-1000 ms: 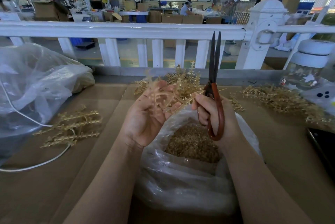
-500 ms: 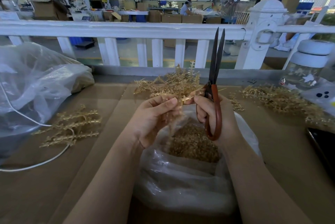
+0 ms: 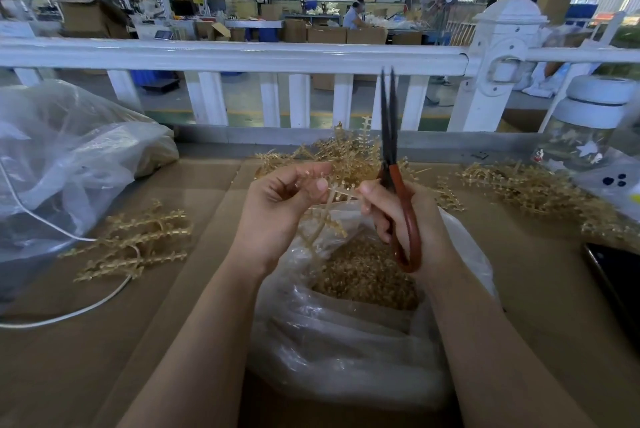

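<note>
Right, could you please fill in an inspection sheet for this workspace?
Surface: flat brown cardboard sheets.
Job's things: gold sprig above open clear bag of gold bits; red-handled scissors point up.
Clutter: sprig piles, second plastic bag, jar, dark phone.
Grippers: left hand pinches the sprig; right hand grips the scissors.
Cables: white cable at left.
Surroundings: white railing; workshop with a person behind.
</note>
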Demonstrator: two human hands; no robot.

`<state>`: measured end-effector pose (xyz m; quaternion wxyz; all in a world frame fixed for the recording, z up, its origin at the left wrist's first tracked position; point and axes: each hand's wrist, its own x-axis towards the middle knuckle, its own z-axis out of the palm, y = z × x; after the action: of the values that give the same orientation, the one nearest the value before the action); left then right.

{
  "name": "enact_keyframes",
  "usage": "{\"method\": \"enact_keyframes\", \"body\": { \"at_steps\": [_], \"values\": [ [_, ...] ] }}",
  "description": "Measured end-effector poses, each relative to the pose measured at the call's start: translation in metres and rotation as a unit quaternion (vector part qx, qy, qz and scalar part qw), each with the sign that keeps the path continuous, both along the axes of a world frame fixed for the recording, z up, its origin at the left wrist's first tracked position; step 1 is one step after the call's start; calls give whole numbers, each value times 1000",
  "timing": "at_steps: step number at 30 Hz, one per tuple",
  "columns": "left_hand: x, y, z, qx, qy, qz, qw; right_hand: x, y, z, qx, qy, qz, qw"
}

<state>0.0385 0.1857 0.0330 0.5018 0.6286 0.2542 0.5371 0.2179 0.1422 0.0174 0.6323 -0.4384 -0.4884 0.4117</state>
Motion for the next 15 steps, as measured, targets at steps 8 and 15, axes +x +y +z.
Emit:
{"method": "enact_keyframes", "body": {
  "at_steps": [8,15],
  "values": [
    [5,1,-5,-63,17,45,997,-5,-1,1,-28,-43,-1,999],
    [10,7,-7,-196,-35,55,978,-4,-2,2,29,80,-15,996]
  ]
}}
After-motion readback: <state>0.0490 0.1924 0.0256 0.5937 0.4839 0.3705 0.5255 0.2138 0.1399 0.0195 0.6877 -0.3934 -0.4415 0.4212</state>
